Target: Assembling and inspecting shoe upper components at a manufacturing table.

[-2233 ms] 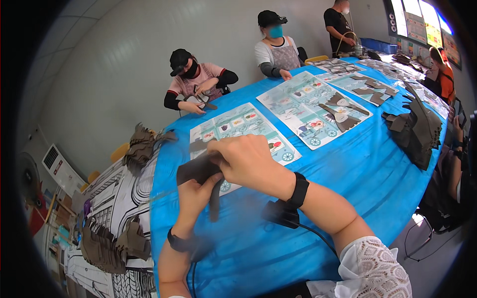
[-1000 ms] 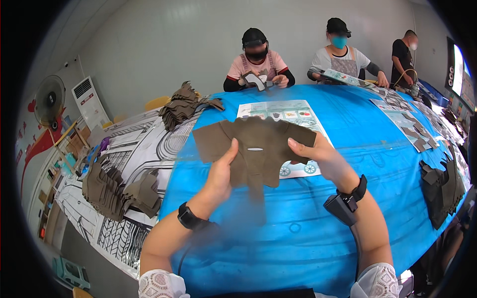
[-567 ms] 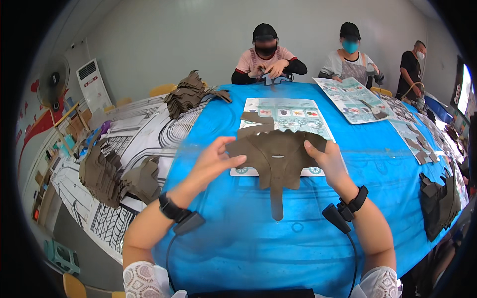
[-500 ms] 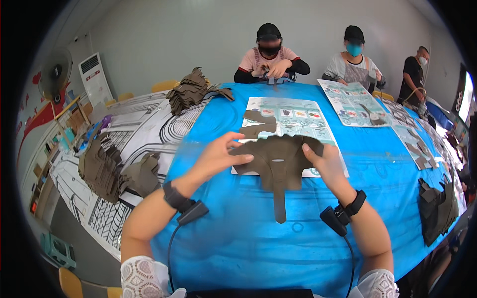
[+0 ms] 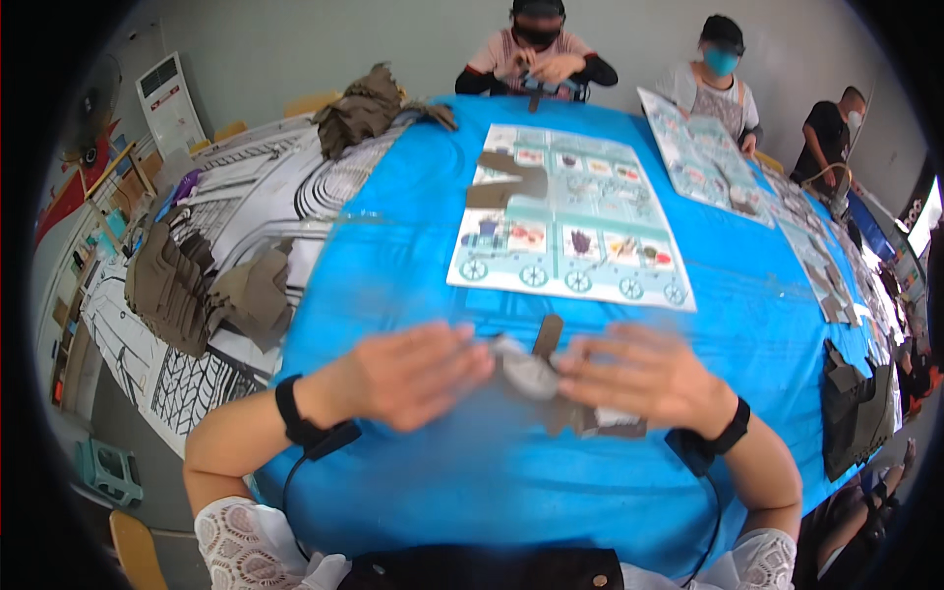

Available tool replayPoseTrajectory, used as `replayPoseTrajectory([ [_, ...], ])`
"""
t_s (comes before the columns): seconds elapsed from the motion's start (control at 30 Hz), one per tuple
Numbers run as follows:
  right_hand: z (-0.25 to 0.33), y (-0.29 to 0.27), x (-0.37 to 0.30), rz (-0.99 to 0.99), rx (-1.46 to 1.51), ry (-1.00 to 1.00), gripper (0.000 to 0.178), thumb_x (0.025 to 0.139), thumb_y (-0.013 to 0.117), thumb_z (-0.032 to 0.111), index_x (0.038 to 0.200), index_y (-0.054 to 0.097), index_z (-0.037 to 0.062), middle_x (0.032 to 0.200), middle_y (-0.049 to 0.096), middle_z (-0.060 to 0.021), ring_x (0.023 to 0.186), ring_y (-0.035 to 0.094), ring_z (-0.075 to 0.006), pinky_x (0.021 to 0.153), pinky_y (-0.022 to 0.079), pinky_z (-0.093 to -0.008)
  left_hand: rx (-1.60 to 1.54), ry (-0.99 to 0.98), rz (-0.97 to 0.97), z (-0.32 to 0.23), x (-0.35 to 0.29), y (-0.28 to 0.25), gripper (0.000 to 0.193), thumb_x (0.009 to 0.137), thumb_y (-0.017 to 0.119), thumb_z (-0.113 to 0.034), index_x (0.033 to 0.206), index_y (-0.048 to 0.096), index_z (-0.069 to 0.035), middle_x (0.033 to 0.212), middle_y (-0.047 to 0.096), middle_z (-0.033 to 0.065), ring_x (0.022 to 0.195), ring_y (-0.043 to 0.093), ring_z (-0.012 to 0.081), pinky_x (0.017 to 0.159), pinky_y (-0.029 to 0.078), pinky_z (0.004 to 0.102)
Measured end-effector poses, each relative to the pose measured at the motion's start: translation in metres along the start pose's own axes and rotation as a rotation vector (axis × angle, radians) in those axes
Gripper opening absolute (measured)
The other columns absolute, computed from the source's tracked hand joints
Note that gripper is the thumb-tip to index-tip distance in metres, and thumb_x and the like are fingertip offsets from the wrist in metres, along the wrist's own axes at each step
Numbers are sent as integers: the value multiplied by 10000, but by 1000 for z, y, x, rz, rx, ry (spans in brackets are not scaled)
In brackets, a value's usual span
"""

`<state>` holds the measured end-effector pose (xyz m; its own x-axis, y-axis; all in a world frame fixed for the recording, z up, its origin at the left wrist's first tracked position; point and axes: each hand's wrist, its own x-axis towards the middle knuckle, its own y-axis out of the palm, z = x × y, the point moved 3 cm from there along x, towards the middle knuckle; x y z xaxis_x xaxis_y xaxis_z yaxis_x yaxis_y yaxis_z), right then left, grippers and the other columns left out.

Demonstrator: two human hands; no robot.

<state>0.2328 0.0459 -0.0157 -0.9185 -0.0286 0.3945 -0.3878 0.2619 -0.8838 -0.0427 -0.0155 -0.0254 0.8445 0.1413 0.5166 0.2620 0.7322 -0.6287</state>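
Brown felt-like cutout piece (image 5: pixel 551 385) lies flat on the blue tablecloth (image 5: pixel 413 256), right in front of the person, between both hands, with its narrow tab pointing away toward the printed picture sheet (image 5: pixel 570 221). Left hand (image 5: pixel 413 374) is palm-down, fingers stretched out and loosely spread, tips touching the piece's left edge; it looks like pressing or smoothing, not pinching, though motion blur hides the exact contact. Right hand (image 5: pixel 644 376) mirrors it, fingers extended flat over the right part of the piece, nothing gripped that I can make out. Two hands from opposite sides probably keep the soft material from sliding or curling while it gets flattened or folded. Both wrists carry black bands with a cable. A second brown cutout (image 5: pixel 509 182) sits on the far-left corner of the picture sheet, well apart. Stacks of brown pieces (image 5: pixel 182 285) rest on the black-and-white patterned sheet (image 5: pixel 285 197) to the left, within reach; another dark stack (image 5: pixel 855 413) is at the right table edge. Other people sit working at the far side, their hands well apart from these.
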Motion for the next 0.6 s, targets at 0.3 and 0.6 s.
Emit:
replayPoseTrajectory([
  [0.3, 73, 25, -16, 189, 127, 64, 442, 852, 570, 115, 1290, 616, 81, 1255, 628, -31, 1207, 574, -178, 1006, 475, -330, -331, 201, 170, -46, -13, -1, 277, 843, 593, -182, 1019, 691, 8, 1086, 692, 135, 1070, 669, 279, 980, 536, 378],
  [0.6, 81, 31, -17, 195, 291, 170, 390, 799, 612, 126, 1177, 664, 43, 1210, 658, -74, 1225, 571, -195, 1054, 443, -407, -452, 51, 317, -53, -23, 5, 174, 755, 613, -108, 894, 672, -21, 1090, 693, 128, 1105, 647, 262, 1016, 514, 354],
])
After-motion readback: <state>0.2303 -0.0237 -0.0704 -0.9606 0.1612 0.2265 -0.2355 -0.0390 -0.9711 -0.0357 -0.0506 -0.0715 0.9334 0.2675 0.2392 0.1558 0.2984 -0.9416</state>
